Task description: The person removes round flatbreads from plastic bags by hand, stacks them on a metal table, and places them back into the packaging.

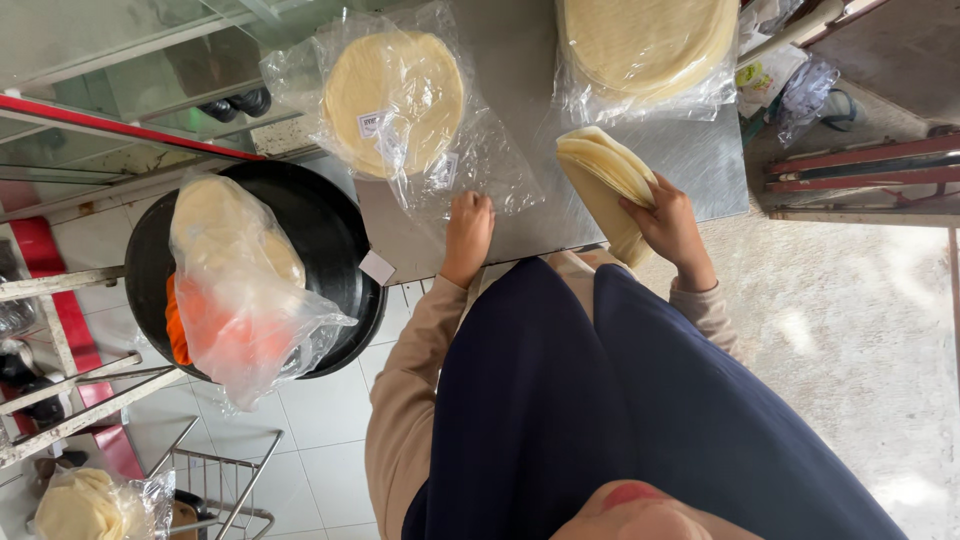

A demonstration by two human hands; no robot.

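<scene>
Right hand (pixel 668 222) grips a folded stack of flatbreads (pixel 603 178) over the steel table (pixel 700 160), near edge. Left hand (pixel 466 228) rests loosely curled, probably empty, beside the bagged flatbreads (pixel 393 100). Thin, floppy, tearable; support underneath.

Big black pan (pixel 330 230) left of the metal surface (pixel 700 160), with a bagged pale disc stack (pixel 235 270) over something orange (pixel 178 325) inside. Sealed bag of round wrappers (pixel 395 100) on the surface; larger bagged stack (pixel 645 50) at its far edge.
</scene>
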